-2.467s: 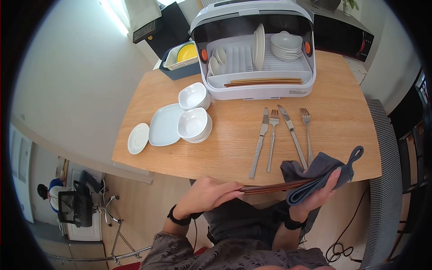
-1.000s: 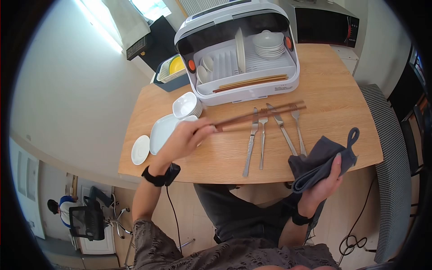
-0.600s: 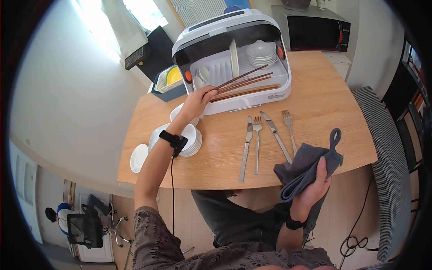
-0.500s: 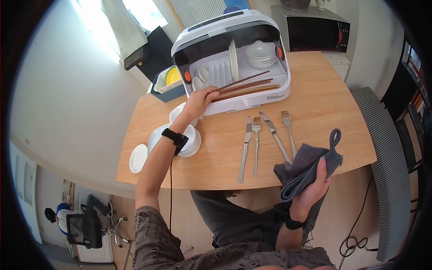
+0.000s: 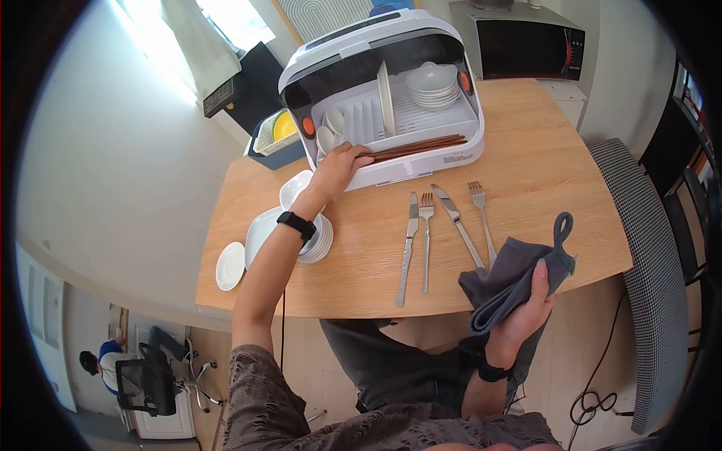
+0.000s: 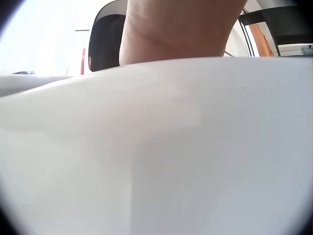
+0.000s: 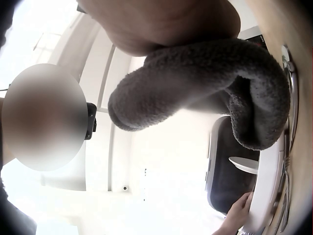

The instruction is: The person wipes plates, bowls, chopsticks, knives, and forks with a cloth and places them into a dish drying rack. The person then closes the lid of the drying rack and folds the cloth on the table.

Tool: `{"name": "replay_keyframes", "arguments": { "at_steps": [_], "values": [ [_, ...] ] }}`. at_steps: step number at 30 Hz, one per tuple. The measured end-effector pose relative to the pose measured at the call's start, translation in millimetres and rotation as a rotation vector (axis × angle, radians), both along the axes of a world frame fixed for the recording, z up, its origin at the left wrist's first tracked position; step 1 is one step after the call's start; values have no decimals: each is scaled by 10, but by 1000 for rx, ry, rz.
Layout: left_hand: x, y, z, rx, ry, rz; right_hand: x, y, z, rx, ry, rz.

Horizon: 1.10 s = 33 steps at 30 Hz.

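Observation:
My left hand [image 5: 338, 171] reaches into the front tray of a white dish cabinet [image 5: 410, 174], fingers curled over the left ends of dark brown chopsticks [image 5: 425, 148]. The chopsticks lie lengthwise along the tray. In the left wrist view a smooth white surface [image 6: 161, 147] hides the fingers. My right hand [image 5: 526, 316] grips a folded dark grey cloth [image 5: 511, 274] over the table's front edge, thumb on top. The right wrist view shows the cloth's rolled fold [image 7: 205, 78] close up. Two knives [image 5: 408, 248] and two forks [image 5: 426, 240] lie left of the cloth.
White bowls [image 5: 322, 244] stand stacked beneath the left forearm, beside a pale tray [image 5: 259, 229] and a small saucer [image 5: 230, 266]. Inside the cabinet are an upright plate [image 5: 386, 101], stacked bowls [image 5: 432, 86] and spoons. A microwave [image 5: 523, 49] stands behind right.
The left hand has carried the chopsticks from near the cloth across the table and lowered them into the cabinet's front tray. The right hand keeps hold of the cloth.

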<state>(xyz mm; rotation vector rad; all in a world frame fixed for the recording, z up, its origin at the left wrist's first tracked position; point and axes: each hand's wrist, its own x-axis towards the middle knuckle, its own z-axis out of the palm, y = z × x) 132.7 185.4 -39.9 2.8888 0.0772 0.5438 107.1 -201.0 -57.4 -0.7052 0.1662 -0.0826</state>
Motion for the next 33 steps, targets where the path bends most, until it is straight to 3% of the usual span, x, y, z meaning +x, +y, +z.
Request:
{"name": "replay_keyframes", "arguments": {
  "at_steps": [10, 15, 17, 20, 22, 25, 29, 33],
  "values": [
    [-156, -198, 178, 94, -4, 87, 34, -2, -42, -1, 27, 22],
    [-510, -860, 487, 199, -135, 42, 63, -25, -137, -2, 67, 52],
    [-752, -1242, 509, -140, 132, 80, 58, -33, -130, 233, 203, 134],
    [-1076, -1591, 264, -203, 298, 98, 59, -33, -109, 321, 218, 191],
    [-1213, -1645, -52, -87, 336, 64, 70, -33, -116, 304, 217, 178],
    [-1273, -1753, -151, -217, 362, 121, 79, -87, -179, 285, 192, 212],
    [-1281, -1794, -209, -233, 317, 119, 82, -88, -175, 293, 207, 325],
    [-1305, -1825, -313, -198, 274, 187, 80, -45, -171, 268, 207, 307]
  ]
}}
